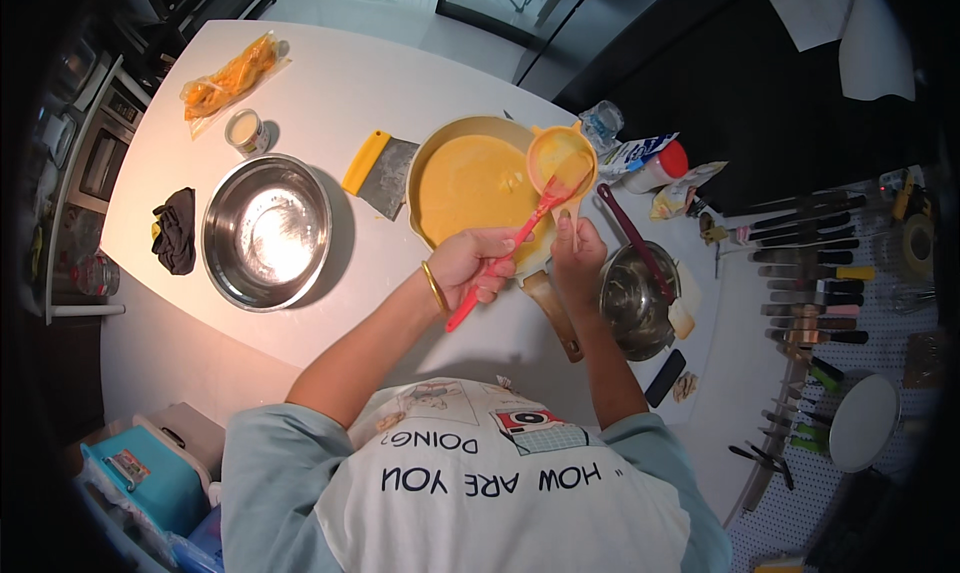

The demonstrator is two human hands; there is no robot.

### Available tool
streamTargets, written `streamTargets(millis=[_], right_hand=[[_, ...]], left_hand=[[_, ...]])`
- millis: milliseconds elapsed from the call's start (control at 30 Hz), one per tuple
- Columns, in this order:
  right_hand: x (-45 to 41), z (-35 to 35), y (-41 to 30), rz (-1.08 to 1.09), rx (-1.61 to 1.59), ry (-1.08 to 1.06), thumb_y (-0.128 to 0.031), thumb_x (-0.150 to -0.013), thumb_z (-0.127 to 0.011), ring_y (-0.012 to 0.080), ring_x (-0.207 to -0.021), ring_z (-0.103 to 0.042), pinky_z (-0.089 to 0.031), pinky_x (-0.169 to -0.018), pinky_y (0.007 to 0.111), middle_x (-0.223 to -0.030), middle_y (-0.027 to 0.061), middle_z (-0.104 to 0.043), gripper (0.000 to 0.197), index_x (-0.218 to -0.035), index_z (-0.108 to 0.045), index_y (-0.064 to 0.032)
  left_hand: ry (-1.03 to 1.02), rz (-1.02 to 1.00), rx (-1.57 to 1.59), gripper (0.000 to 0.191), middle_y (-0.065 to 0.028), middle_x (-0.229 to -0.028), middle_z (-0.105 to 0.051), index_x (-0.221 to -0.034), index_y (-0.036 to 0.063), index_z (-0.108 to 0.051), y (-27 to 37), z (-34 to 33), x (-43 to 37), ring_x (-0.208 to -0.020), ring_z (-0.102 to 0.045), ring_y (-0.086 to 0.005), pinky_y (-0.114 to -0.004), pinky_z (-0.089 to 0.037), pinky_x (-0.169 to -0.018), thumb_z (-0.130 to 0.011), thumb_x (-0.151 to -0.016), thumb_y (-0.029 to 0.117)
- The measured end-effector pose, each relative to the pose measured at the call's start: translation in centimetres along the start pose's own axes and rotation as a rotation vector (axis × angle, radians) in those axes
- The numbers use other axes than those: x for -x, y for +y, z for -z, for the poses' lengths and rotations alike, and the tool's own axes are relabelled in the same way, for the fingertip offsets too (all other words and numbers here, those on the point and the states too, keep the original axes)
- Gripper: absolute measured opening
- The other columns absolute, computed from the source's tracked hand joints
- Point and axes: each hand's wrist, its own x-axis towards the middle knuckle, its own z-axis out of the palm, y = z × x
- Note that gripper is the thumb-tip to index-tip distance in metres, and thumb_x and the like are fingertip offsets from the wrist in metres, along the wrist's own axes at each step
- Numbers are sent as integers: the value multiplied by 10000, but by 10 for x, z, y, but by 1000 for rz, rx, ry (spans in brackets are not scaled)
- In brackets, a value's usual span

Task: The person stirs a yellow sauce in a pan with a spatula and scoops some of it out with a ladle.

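My left hand (469,264) grips the handle of a red silicone spatula (534,222). The spatula's blade, coated in yellow, rests inside a small orange plastic strainer (531,169). My right hand (577,261) holds that strainer by its handle, over the right side of a cream-coloured pan (431,136). Smooth yellow-orange liquid (469,190) covers the pan's bottom. The pan's wooden-look handle (553,314) points toward me, between my forearms. Whether the strainer touches the pan rim cannot be told.
A yellow-handled dough scraper (386,175) lies against the pan's left side. Farther left are a steel bowl (321,231), a small tub (246,131), a dark cloth (176,231) and a bag of orange food (232,77). At right stands a used steel bowl (619,295) with a dark-red spatula (634,235).
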Motion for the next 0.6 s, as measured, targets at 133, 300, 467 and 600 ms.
streamTargets(millis=[133, 300, 467, 600], right_hand=[[2, -7, 10, -37, -119, 92, -143, -918, -549, 36, -549, -415, -343, -482, 224, -580, -4, -500, 304, -660, -460, -11], [1, -11, 0, -125, -170, 191, -158, -921, -547, 50, -542, -417, -343, -479, 233, -588, -3, -504, 275, -707, -515, 12], [-10, 10, -1, 155, 215, 241, -139, -900, -558, 174, -484, -538, -400, -465, 323, -557, 137, -545, 214, -756, -554, 19], [-11, 23, -11, 246, 477, 219, -141, -889, -564, 322, -483, -570, -425, -456, 383, -582, 178, -568, 212, -735, -539, 3]], left_hand=[[-109, -53, 188, 267, 24, -632, -433, -1169, 132, -518, -19, -8, -12, -469, -318, -61, -185, -251, -392, -482, -913, 199], [80, -242, 13, 285, 22, -630, -448, -1215, 124, -532, -19, -12, -9, -445, -344, -63, -194, -294, -387, -461, -940, 155], [325, -326, -444, 333, 10, -634, -476, -1273, 103, -517, -13, 0, 7, -437, -378, -61, -195, -314, -382, -452, -946, 113], [398, -410, -630, 357, 3, -608, -487, -1270, 40, -509, -18, 4, 10, -425, -419, -70, -217, -345, -377, -442, -921, 66]])
